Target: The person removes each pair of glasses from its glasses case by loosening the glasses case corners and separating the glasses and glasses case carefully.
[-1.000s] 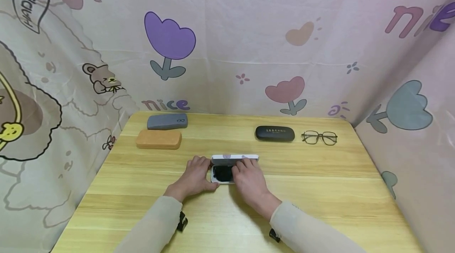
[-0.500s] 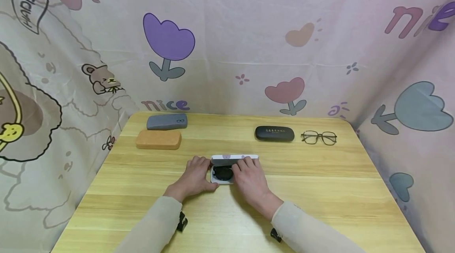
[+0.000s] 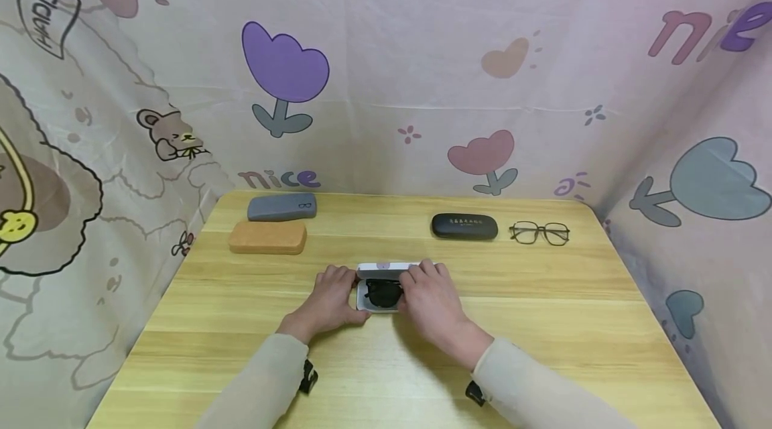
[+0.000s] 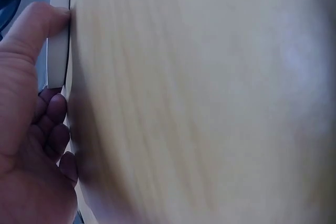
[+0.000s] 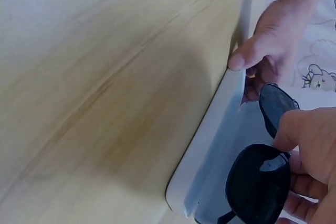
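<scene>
An open white glasses case (image 3: 370, 267) lies in the middle of the table, its lid raised at the back. My left hand (image 3: 326, 300) grips its left end; in the left wrist view the thumb (image 4: 39, 22) presses the front wall and the fingers curl at the end. Dark sunglasses (image 3: 384, 293) are at the case's opening. My right hand (image 3: 433, 305) pinches them near the bridge, as the right wrist view shows, with one lens (image 5: 257, 182) tilted above the grey interior. Part of the sunglasses and the case's right end are hidden behind that hand in the head view.
A blue-grey glasses case (image 3: 281, 206) and a tan case (image 3: 268, 237) lie at the back left of the wooden table (image 3: 362, 375). At the back right are a black case (image 3: 464, 226) and thin-framed eyeglasses (image 3: 539, 233). A printed curtain (image 3: 374, 80) hangs behind.
My right hand has shifted slightly right and its fingers now pinch the sunglasses, which have tilted up and moved a little right. My left hand keeps its hold on the case.
</scene>
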Available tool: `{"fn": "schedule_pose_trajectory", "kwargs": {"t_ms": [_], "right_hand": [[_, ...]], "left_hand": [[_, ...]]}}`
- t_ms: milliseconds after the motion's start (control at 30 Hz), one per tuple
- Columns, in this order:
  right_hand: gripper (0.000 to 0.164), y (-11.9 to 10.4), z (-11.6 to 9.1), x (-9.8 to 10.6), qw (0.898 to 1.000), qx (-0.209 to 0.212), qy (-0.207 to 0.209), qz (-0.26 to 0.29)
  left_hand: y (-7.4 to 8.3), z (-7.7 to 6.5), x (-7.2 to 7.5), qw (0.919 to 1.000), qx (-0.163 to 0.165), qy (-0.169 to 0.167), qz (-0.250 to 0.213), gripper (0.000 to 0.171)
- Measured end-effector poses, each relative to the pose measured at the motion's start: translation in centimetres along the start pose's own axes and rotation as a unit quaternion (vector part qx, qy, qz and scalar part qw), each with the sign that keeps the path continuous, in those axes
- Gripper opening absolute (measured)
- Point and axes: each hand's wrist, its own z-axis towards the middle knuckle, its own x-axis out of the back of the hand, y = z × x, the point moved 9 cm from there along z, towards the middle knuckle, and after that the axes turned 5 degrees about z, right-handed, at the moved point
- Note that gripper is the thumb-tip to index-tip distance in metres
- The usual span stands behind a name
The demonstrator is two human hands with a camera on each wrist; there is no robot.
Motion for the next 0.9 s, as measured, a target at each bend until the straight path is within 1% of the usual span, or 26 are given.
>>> {"fn": "schedule_pose_trajectory", "kwargs": {"t_ms": [167, 367, 467, 700, 900], "right_hand": [[0.029, 0.2, -0.3, 0.5, 1.000, 0.008, 0.014, -0.014], [0.026, 0.5, -0.7, 0.8, 0.999, 0.018, 0.032, -0.023], [0.025, 0.8, -1.0, 1.0, 0.999, 0.017, 0.028, -0.019], [0.027, 1.9, -1.8, 1.2, 1.000, 0.003, -0.004, -0.009], [0.026, 3.4, -2.7, 1.6, 1.000, -0.004, -0.010, 0.003]], "left_hand": [[-0.1, 0.1, -0.1, 1.0000, 0.001, -0.002, 0.003, 0.069], [-0.1, 0.2, -0.2, 1.0000, 0.001, 0.000, 0.008, 0.070], [-0.1, 0.2, -0.2, 1.0000, 0.001, -0.001, 0.008, 0.071], [-0.2, 0.3, -0.3, 1.0000, 0.005, -0.005, 0.006, 0.072], [-0.1, 0.3, -0.2, 1.0000, 0.004, -0.004, 0.007, 0.075]]}}
